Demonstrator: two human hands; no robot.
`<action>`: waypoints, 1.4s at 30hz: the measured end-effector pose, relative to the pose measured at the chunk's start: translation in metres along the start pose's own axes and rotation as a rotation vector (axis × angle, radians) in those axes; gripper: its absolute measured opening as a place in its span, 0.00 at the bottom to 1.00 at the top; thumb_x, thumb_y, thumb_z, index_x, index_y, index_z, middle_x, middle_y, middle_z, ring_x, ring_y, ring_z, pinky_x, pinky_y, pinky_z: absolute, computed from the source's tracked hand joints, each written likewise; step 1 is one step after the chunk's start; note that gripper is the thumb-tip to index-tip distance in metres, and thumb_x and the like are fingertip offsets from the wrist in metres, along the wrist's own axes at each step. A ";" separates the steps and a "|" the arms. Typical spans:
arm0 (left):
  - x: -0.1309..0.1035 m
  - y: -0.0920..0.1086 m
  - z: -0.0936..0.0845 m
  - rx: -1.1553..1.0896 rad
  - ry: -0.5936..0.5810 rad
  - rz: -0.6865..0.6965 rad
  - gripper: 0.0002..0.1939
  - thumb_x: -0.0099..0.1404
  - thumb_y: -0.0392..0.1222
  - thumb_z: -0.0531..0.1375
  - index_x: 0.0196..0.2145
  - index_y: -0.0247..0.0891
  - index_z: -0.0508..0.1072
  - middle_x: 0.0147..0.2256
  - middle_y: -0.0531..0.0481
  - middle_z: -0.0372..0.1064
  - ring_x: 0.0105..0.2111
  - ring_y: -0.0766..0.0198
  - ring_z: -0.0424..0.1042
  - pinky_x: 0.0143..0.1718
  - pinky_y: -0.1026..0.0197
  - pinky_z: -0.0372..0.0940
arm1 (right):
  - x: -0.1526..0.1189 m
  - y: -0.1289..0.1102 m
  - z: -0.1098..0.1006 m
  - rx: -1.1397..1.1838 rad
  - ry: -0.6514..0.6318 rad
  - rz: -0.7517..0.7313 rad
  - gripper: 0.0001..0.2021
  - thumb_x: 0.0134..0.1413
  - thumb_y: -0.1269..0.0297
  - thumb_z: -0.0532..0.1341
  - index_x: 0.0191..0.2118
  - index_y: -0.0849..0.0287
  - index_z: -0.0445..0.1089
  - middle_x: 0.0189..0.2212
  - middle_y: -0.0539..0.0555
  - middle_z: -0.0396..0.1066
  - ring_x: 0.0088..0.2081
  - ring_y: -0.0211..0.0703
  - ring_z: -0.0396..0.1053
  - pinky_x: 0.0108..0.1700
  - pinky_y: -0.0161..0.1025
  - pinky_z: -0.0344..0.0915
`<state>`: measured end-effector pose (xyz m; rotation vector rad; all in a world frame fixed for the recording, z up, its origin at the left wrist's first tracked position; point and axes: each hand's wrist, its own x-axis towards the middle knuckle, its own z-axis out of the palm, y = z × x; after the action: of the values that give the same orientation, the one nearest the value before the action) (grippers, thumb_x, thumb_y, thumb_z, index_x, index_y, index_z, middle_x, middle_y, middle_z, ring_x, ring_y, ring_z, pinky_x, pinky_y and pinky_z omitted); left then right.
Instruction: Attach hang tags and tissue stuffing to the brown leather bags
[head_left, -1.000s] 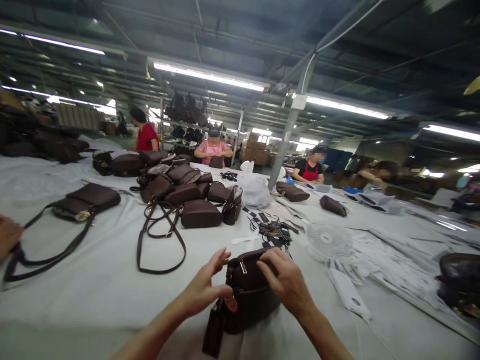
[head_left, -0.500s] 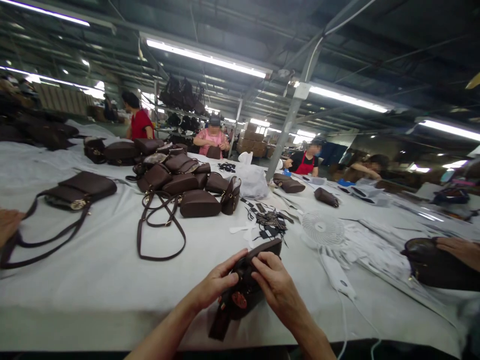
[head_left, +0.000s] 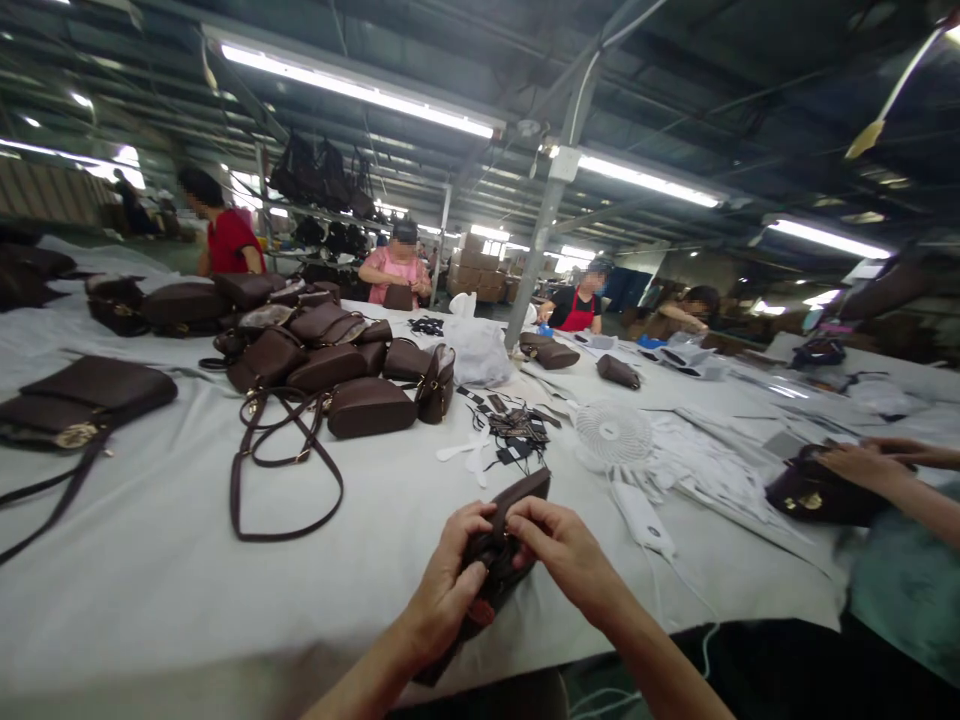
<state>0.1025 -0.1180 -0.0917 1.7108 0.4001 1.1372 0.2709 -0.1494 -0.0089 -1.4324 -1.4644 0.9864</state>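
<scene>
A dark brown handbag stands tilted at the near edge of the table, between my two hands. My left hand grips its left side, the thumb pressed on the bag's front near a reddish-brown round tag. With thumb and fingertips pinched together, my right hand works at the bag's upper part, where a small gold-coloured metal piece shows. Exactly what the right fingertips pinch is partly hidden. Just beyond the bag lies a pile of black tags with cords.
Several brown bags are heaped left of centre, one strap looping forward. Another bag lies far left. A white fan with a cable is on the right, beside white paper strips. A co-worker's hands handle a bag at right.
The view has swung to the right. My left hand has closed more around the bag, and my right fingers have drawn into a pinch. The co-worker at right now has both hands on a bag.
</scene>
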 end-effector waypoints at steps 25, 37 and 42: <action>0.003 -0.017 0.033 0.516 0.237 0.147 0.19 0.66 0.40 0.55 0.54 0.41 0.60 0.59 0.36 0.59 0.59 0.47 0.59 0.60 0.33 0.51 | -0.023 -0.005 0.006 0.017 -0.035 -0.150 0.08 0.51 0.65 0.61 0.37 0.54 0.76 0.44 0.54 0.66 0.49 0.47 0.66 0.53 0.44 0.64; 0.004 -0.023 0.033 0.557 0.216 0.145 0.17 0.66 0.37 0.54 0.52 0.41 0.60 0.59 0.37 0.60 0.59 0.48 0.60 0.60 0.33 0.49 | -0.019 -0.004 0.006 0.064 0.034 -0.087 0.13 0.51 0.53 0.64 0.27 0.58 0.72 0.37 0.53 0.66 0.42 0.45 0.67 0.44 0.39 0.66; 0.009 -0.023 0.032 0.568 0.217 0.092 0.19 0.65 0.37 0.56 0.54 0.42 0.60 0.58 0.38 0.60 0.59 0.48 0.60 0.62 0.31 0.45 | -0.018 -0.001 0.011 0.138 0.017 -0.128 0.12 0.55 0.54 0.62 0.34 0.57 0.76 0.45 0.55 0.68 0.49 0.47 0.66 0.54 0.45 0.62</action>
<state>0.1392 -0.1188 -0.1090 2.1108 0.8504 1.3690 0.2601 -0.1670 -0.0120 -1.2300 -1.4287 0.9737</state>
